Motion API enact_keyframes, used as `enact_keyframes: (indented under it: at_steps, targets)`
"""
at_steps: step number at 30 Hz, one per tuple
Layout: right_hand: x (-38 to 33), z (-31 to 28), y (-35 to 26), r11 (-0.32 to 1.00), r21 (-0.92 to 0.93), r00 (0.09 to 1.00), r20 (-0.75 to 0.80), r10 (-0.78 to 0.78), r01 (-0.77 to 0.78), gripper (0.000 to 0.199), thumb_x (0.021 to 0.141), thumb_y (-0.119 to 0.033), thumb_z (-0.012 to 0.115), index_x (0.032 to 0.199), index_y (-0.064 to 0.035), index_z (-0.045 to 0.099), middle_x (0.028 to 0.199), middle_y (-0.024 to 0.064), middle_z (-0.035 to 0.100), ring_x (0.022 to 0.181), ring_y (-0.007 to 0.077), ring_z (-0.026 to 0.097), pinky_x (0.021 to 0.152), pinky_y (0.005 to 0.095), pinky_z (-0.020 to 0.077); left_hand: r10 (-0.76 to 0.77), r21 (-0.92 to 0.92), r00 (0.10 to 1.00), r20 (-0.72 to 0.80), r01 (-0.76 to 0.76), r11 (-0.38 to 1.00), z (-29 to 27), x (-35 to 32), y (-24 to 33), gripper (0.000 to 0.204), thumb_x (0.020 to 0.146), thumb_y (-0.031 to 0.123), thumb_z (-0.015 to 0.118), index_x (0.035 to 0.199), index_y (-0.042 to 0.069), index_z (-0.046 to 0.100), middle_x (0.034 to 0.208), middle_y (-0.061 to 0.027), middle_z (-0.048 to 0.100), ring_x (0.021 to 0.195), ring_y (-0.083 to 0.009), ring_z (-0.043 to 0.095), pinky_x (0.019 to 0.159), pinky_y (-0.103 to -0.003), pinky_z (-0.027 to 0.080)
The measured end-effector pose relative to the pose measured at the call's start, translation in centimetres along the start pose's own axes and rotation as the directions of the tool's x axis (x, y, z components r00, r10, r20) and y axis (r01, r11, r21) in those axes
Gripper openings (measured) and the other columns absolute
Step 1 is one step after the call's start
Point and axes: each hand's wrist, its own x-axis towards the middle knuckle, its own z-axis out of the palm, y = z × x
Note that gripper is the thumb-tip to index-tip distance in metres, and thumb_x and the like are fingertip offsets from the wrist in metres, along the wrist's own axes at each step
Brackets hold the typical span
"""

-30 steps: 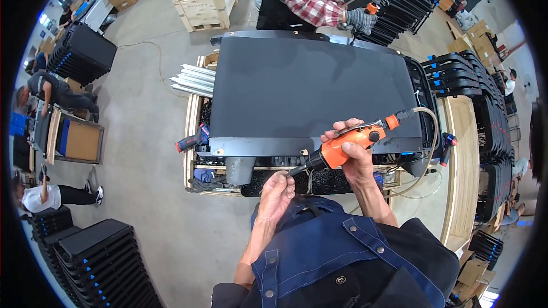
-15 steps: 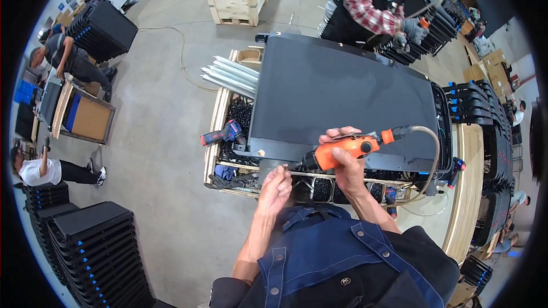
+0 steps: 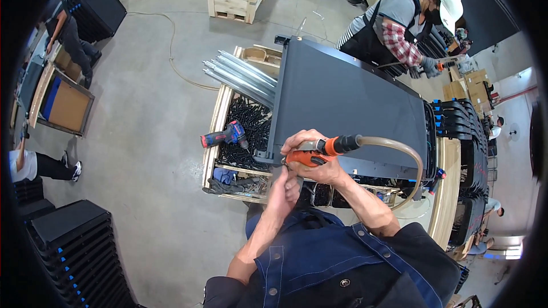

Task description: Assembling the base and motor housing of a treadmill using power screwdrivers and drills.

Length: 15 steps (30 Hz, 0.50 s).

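Note:
My right hand (image 3: 319, 170) is wrapped round an orange and black pneumatic screwdriver (image 3: 305, 157), whose air hose (image 3: 402, 151) loops back to the right. The tool's front end points down over the near left corner of a wide black panel (image 3: 354, 102). Just below that end, my left hand (image 3: 283, 194) is closed with its fingers pinched together. Whatever they hold, if anything, is too small or hidden to make out. The panel lies flat across a wooden bench frame (image 3: 212, 157).
Left of the panel are silver tubes (image 3: 242, 80), a blue and red cordless drill (image 3: 227, 135) and a bin of black small parts (image 3: 249, 115). Beyond the panel a gloved co-worker (image 3: 394, 28) holds an orange tool. Stacked black frames (image 3: 471, 159) stand right; stacked panels (image 3: 71, 222) stand left.
The screwdriver has swung from pointing left to tipping downward and moved left toward the panel's corner. My left hand stays by its front end. The co-worker has shifted to the right in view.

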Motion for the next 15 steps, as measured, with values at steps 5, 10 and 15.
enact_keyframes:
  at_steps: [5,10,15]
  targets:
    - [0.8,0.9,-0.3,0.999,-0.021,0.999,-0.018,0.042,-0.042,0.04,0.075,0.008,0.077,0.109,-0.0071,0.063,0.104,0.0098,0.07,0.101,0.0233,0.07,0.09,0.0394,0.0587,-0.064,0.098,0.998,-0.014,0.065,0.993,-2.3,-1.3,-1.1,0.037,0.106,0.047,0.054,0.099,0.011,0.06,0.061,0.0096,0.035,0.047,-0.0039,0.025,0.044,-0.023,0.018]
    - [0.9,1.4,-0.5,0.998,-0.03,0.996,0.066,0.063,-0.061,0.039,0.075,0.011,0.077,0.108,-0.0059,0.063,0.103,0.0108,0.07,0.102,0.0262,0.071,0.093,0.0426,0.0588,-0.105,0.103,0.994,-0.013,0.105,0.989,-2.3,-1.9,-1.2,0.037,0.105,0.047,0.055,0.097,0.011,0.059,0.06,0.0093,0.036,0.046,-0.0045,0.025,0.042,-0.023,0.017]
    - [0.0,1.3,0.6,0.989,-0.058,0.99,0.023,0.137,-0.135,0.043,0.075,0.011,0.077,0.109,-0.0059,0.059,0.111,0.0113,0.068,0.108,0.0267,0.069,0.097,0.0423,0.0566,-0.093,0.159,0.995,-0.025,0.095,0.983,-2.3,-3.1,-1.3,0.038,0.105,0.046,0.057,0.094,0.01,0.058,0.06,0.0083,0.035,0.045,-0.005,0.026,0.04,-0.023,0.017]
